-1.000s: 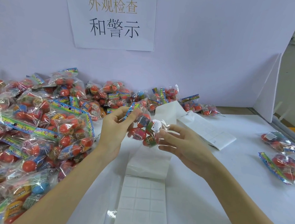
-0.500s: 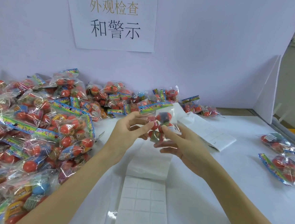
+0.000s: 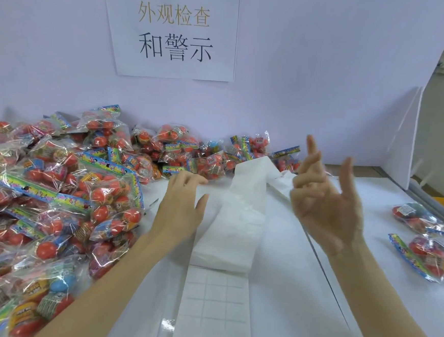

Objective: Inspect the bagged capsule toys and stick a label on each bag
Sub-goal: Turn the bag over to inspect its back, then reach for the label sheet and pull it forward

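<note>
A big pile of clear bags of red and blue capsule toys (image 3: 99, 190) covers the left of the white table and runs along the back wall. A long white strip of labels (image 3: 234, 222) lies down the middle, its near part a grid of small labels (image 3: 216, 298). My left hand (image 3: 183, 205) hovers palm down beside the strip, fingers relaxed and reaching toward the bags at the back, holding nothing. My right hand (image 3: 324, 203) is raised above the table with fingers spread, empty. Two labelled bags (image 3: 428, 237) lie at the right.
A paper sign with printed characters (image 3: 173, 29) hangs on the white back wall. A white partition board (image 3: 404, 134) stands at the back right, with a metal rail (image 3: 435, 209) along the table's right edge. Bare white table (image 3: 298, 294) shows between my forearms.
Both hands held one bag of capsules over the strip a moment ago. Now neither holds it; the right hand has swung up and open, the left has moved toward the pile.
</note>
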The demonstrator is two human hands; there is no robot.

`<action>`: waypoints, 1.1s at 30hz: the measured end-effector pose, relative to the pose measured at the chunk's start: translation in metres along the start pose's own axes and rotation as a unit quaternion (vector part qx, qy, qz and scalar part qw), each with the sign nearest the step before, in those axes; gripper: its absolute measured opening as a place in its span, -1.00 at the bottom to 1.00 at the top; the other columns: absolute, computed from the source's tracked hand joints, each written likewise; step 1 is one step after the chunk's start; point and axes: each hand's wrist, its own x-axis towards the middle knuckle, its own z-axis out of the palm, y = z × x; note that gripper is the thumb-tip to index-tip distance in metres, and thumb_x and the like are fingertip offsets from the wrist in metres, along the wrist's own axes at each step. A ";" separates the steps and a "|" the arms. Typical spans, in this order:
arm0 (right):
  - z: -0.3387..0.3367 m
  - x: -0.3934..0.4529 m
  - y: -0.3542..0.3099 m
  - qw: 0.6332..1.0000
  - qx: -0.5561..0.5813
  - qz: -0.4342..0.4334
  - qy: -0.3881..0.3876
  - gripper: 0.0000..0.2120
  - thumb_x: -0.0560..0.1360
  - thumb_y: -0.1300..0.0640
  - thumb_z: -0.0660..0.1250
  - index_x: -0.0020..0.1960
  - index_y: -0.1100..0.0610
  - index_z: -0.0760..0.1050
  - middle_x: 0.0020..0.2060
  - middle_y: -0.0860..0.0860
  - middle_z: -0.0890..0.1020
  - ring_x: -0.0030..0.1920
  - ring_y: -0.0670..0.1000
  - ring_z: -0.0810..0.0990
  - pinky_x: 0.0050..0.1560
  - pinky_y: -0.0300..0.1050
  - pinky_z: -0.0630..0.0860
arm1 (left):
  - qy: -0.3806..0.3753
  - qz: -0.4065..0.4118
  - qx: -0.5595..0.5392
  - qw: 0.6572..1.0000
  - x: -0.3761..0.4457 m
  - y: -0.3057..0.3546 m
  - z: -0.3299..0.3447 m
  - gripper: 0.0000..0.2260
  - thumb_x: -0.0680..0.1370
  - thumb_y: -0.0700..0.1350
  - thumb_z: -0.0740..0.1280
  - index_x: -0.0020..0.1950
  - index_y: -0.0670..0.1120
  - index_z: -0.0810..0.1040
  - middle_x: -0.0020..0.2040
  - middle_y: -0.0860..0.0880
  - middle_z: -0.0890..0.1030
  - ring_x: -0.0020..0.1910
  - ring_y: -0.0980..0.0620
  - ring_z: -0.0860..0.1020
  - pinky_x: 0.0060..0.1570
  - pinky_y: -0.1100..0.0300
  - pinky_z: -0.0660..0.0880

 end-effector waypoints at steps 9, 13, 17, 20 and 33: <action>-0.016 0.014 0.027 0.970 -0.177 0.047 0.162 -0.52 0.40 0.03 0.65 0.28 0.11 0.67 -0.15 -0.05 0.56 -0.29 -0.07 0.46 -0.29 -0.23 0.45 | -0.146 -0.013 0.157 0.977 0.004 -0.018 0.007 -0.59 0.74 0.13 0.08 0.57 0.07 0.35 0.71 -0.04 -0.01 0.68 0.00 -0.02 0.56 0.07 0.02; -0.018 0.015 0.033 0.960 -0.201 0.069 0.181 -0.52 0.34 0.04 0.69 0.22 0.11 0.70 -0.17 -0.05 0.54 -0.29 -0.06 0.44 -0.29 -0.21 0.44 | -0.218 -0.044 0.145 0.964 0.007 -0.020 0.007 -0.52 0.73 0.20 0.04 0.63 0.10 0.21 0.70 0.01 0.07 0.67 0.03 0.03 0.57 0.04 -0.01; -0.020 0.015 0.035 0.955 -0.212 0.079 0.190 -0.53 0.33 0.05 0.69 0.20 0.12 0.71 -0.19 -0.04 0.54 -0.29 -0.06 0.44 -0.30 -0.21 0.44 | -0.147 -0.049 0.151 0.976 0.007 -0.020 0.007 -0.51 0.69 0.14 0.19 0.56 -0.04 0.26 0.39 -0.06 0.44 0.40 -0.11 0.36 0.36 0.01 0.26; -0.021 0.015 0.035 0.953 -0.216 0.082 0.197 -0.54 0.34 0.05 0.68 0.20 0.12 0.72 -0.20 -0.03 0.53 -0.29 -0.06 0.44 -0.29 -0.22 0.43 | -0.116 -0.044 0.116 0.985 0.007 -0.019 0.008 -0.41 0.66 0.09 0.28 0.61 -0.08 0.17 0.38 -0.10 0.47 0.33 -0.13 0.39 0.34 0.00 0.27; -0.024 0.017 0.039 0.943 -0.240 0.085 0.214 -0.59 0.35 0.07 0.66 0.16 0.12 0.73 -0.21 -0.02 0.54 -0.29 -0.05 0.45 -0.31 -0.22 0.45 | -0.088 -0.024 0.043 0.995 0.002 -0.019 0.008 -0.73 0.59 -0.09 0.39 0.15 -0.12 0.35 0.03 -0.10 0.52 0.03 -0.18 0.49 0.03 -0.04 0.40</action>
